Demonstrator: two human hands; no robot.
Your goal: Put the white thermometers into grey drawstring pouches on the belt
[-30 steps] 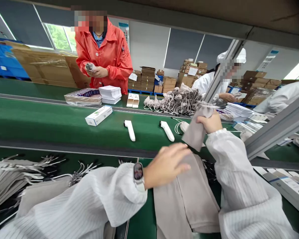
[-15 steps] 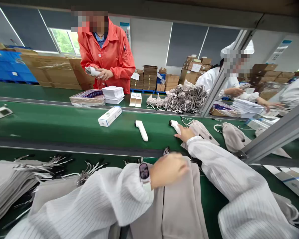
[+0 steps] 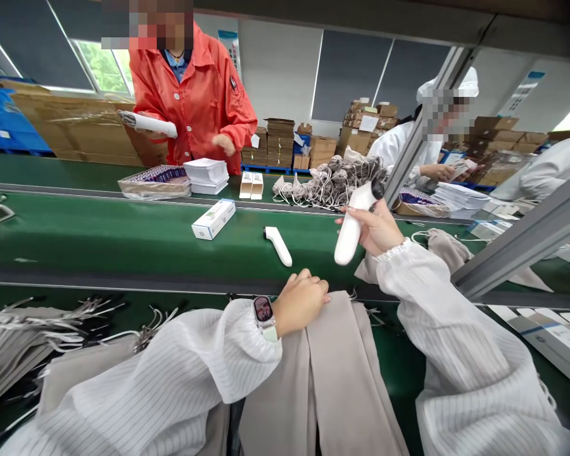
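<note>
In the head view my right hand (image 3: 379, 229) grips a white handheld infrared thermometer (image 3: 349, 237), raised above the green belt with its dark-tipped head up. My left hand (image 3: 302, 303), a watch on its wrist, has its fingers curled closed at the top edge of a grey-beige drawstring bag (image 3: 285, 386). A second flat bag (image 3: 351, 367) lies beside it to the right. Another white thermometer (image 3: 280, 247) rests on the belt just beyond my left hand. Behind my right wrist a grey pouch is mostly hidden.
A white box (image 3: 213, 219) lies on the belt (image 3: 123, 234). Stacked bags (image 3: 9, 354) with loose cords lie at left, flat cartons (image 3: 551, 342) at right. A metal post (image 3: 522, 240) slants across the right. Co-workers stand opposite, near a heap of filled pouches (image 3: 332, 180).
My right hand has lifted the thermometer off the belt and turned it. My left hand has settled at the bag's top edge. The co-worker in red has moved the held white item to the left.
</note>
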